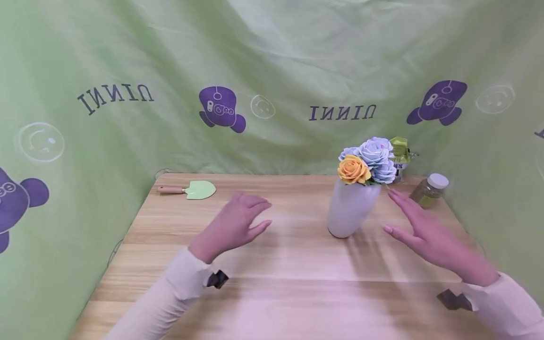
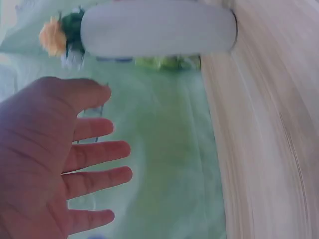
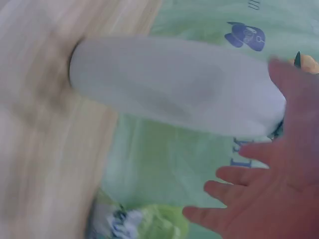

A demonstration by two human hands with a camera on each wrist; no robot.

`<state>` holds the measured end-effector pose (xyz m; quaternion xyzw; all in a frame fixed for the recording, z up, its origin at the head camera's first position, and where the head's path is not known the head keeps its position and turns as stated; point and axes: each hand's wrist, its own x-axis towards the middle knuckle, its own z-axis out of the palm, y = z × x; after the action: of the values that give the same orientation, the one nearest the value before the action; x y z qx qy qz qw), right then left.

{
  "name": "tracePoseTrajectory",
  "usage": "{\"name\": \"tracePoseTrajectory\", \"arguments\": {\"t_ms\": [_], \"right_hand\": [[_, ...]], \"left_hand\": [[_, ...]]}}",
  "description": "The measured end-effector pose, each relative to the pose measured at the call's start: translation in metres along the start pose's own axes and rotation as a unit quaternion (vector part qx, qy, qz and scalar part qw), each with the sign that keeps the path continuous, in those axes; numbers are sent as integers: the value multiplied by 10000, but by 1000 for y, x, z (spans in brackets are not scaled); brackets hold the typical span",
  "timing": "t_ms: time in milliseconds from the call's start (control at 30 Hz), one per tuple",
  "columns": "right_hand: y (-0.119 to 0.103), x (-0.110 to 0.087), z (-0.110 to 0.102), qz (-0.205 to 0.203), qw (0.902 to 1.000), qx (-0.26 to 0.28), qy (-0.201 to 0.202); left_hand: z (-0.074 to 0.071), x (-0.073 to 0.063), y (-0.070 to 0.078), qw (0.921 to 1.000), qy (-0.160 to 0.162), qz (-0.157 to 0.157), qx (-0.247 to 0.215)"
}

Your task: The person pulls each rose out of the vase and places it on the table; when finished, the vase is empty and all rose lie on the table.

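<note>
A white vase [image 1: 350,210] stands on the wooden table, right of centre. It holds an orange rose [image 1: 354,169] and several pale blue roses [image 1: 376,153]. My right hand [image 1: 431,238] hovers just to the right of the vase, fingers extended and thumb apart. In the right wrist view the vase [image 3: 169,84] lies across the picture beyond the spread fingers. Farther off, on the vase's left, my left hand [image 1: 235,224] is held above the table with nothing in it. Its fingers [image 2: 102,154] are straight and spread in the left wrist view.
At the back left lies a small trowel [image 1: 200,190] with a pale green blade and wooden handle. A jar with a white lid [image 1: 430,191] sits at the back right. Behind the roses a green-topped package [image 1: 399,150] is partly hidden. A green curtain [image 1: 272,146] hangs around the table.
</note>
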<state>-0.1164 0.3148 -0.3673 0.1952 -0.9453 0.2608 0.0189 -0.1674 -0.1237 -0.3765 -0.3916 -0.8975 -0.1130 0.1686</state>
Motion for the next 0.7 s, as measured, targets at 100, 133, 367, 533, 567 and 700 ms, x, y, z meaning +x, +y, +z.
{"name": "tracePoseTrajectory", "arguments": {"t_ms": [100,133,367,533,567,700], "right_hand": [[-1,3,7,28,9964,669,527],[-1,6,9,-41,9935,883,719],[-1,38,8,13,9803,1725,959],[-1,55,11,87,9737,2175,675],[-2,58,13,79,9709,2309,625],[-2,62,17,151,9625,2667,478]], "left_hand": [[7,25,19,9989,260,357,-184],[8,34,27,9985,276,386,-260],[5,96,74,9975,195,407,-547],[17,129,83,9928,854,-135,-830],[20,133,84,9908,968,-320,-888],[28,143,91,9813,1244,-756,-1259]]}}
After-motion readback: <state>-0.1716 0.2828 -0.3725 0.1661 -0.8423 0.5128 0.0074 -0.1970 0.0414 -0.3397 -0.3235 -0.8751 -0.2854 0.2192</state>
